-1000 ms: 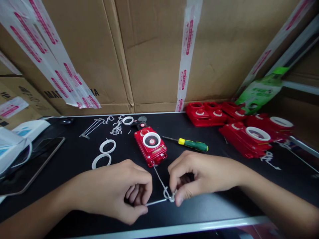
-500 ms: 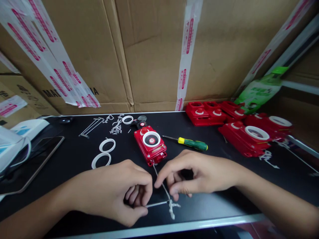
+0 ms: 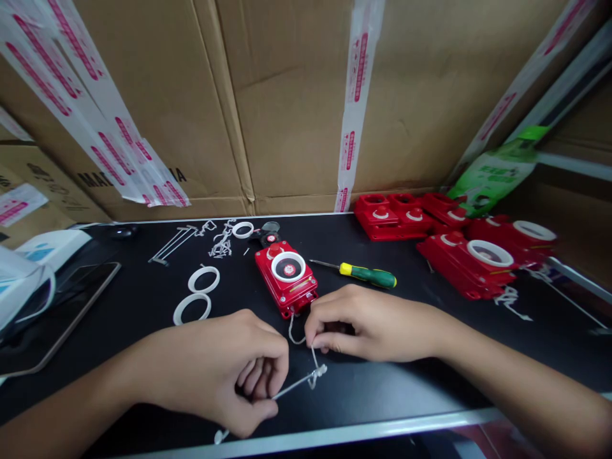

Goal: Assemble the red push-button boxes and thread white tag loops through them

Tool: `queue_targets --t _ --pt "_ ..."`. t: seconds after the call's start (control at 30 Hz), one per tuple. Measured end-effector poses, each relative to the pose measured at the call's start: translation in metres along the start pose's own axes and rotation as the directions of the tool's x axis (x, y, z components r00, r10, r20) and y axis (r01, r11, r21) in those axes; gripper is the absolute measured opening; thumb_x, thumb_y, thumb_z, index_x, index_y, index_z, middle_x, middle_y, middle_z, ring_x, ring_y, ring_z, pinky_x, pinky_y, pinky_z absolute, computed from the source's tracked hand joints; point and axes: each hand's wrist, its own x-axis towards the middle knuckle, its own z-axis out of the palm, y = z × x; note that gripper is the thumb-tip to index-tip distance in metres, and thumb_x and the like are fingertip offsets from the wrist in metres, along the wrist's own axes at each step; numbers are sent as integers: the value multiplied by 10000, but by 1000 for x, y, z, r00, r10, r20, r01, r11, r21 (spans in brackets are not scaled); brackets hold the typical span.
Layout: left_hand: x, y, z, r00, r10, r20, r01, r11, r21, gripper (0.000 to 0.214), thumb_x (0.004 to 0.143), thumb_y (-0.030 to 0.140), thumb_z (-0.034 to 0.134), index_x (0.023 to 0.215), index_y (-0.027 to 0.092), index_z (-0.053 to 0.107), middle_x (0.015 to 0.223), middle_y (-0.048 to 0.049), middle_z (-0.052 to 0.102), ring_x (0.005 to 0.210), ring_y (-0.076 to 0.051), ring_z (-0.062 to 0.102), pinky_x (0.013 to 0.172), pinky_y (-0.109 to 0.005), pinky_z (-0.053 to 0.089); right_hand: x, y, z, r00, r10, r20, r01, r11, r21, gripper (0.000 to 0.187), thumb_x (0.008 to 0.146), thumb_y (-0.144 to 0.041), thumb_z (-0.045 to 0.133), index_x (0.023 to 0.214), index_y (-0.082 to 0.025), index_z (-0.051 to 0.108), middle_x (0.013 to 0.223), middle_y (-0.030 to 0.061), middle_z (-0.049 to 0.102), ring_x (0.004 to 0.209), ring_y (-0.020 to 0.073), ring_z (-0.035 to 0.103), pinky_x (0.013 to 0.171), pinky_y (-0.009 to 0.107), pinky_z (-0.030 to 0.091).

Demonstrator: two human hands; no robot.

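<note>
A red box-shaped device (image 3: 287, 277) with a white ring on its face lies in the middle of the black table (image 3: 373, 389). A thin white plastic tie (image 3: 301, 381) runs from its near end toward me. My left hand (image 3: 229, 376) is closed on the near part of the tie, whose tail pokes out below the fist. My right hand (image 3: 363, 322) pinches the tie close to the device's near end. A knot-like loop of the tie hangs between my two hands.
A green-and-yellow screwdriver (image 3: 366, 275) lies right of the device. Two white rings (image 3: 197, 296) and small white parts (image 3: 222, 241) lie at left. Several red devices (image 3: 459, 245) are stacked at right. A phone (image 3: 52, 315) lies far left. Cardboard boxes (image 3: 287, 108) stand behind.
My right hand let go of the knot, moved up toward the device and pinched the tie there. The tie has slackened near the device. My left hand has stayed closed.
</note>
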Motion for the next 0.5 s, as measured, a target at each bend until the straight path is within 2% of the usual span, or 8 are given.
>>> queue_targets --t 0.13,0.4,0.5 --pt "2 -5 0 1000 -11 -2 11 1000 11 154 743 142 742 801 230 630 716 76 630 637 -88 605 671 -188 502 -1 1 -1 1000 22 -19 -23 997 -72 141 1030 -214 646 1068 -137 759 1052 78 786 918 175 722 839 272 528" --pt "6 -12 -4 999 29 -29 -28 999 47 131 772 155 737 820 225 638 759 58 636 680 -100 612 639 -186 482 -2 3 -4 996 83 -31 -89 959 -270 117 992 -136 648 1053 -173 741 1031 52 778 914 177 729 839 278 524" --pt "6 -13 -4 999 11 -36 -8 998 69 113 801 175 732 835 220 634 769 50 638 691 -108 613 647 -198 479 -2 3 -5 992 117 -38 -123 938 -324 133 987 -129 633 1050 -182 739 1024 51 775 906 184 726 827 286 519"
